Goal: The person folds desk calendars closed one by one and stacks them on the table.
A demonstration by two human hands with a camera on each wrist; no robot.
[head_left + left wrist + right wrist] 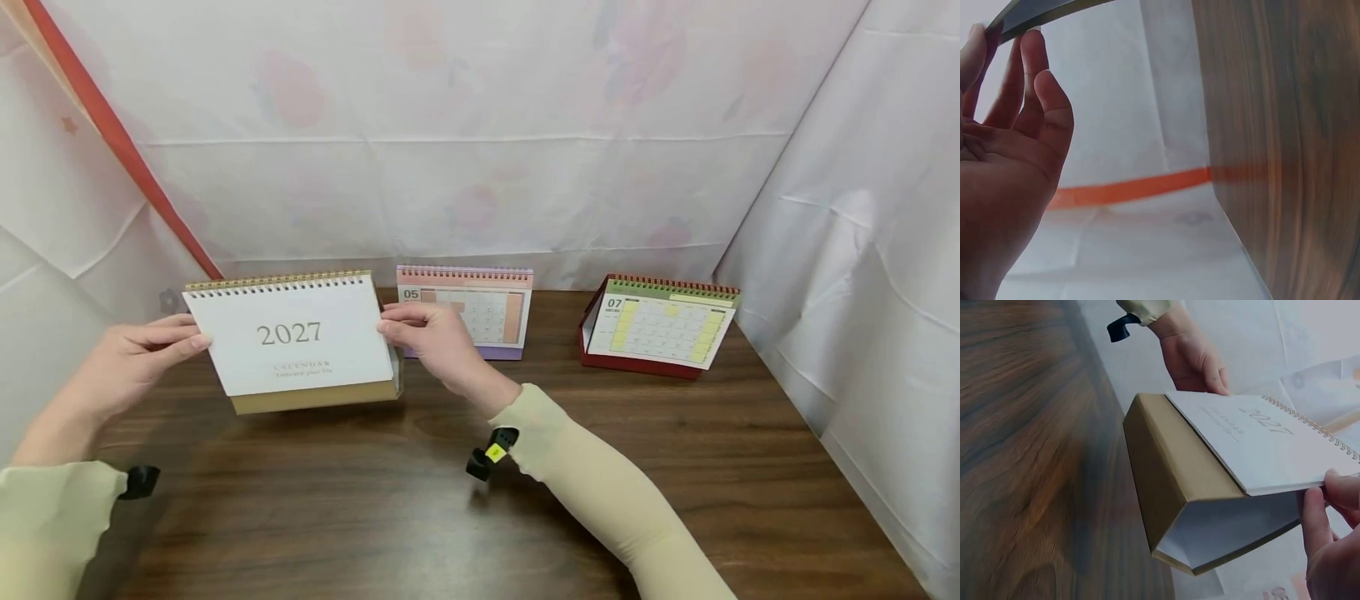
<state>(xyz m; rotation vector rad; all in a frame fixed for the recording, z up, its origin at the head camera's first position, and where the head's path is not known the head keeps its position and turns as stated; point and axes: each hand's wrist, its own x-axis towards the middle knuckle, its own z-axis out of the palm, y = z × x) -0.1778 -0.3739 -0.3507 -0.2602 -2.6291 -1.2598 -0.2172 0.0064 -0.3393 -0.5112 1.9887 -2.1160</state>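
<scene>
A white desk calendar [300, 333] reading 2027, on a gold fold-up stand [1166, 450], is held by its two sides at the left of the head view. My left hand [127, 371] pinches its left side between thumb and fingers. On the right side, my right hand [442, 346] pinches the edge with thumb and fingertips. The stand's hollow side faces the right wrist camera, its base raised over the table. In the left wrist view only a dark edge of the calendar [1041, 15] shows above my left hand [1016, 156].
Behind my right hand stands a purple-based calendar [480, 312] marked 05, partly covered by the hand. A red-based calendar [660, 325] marked 07 stands at the back right of the wooden table [375, 508]. White curtains [480, 167] hang close behind and at both sides.
</scene>
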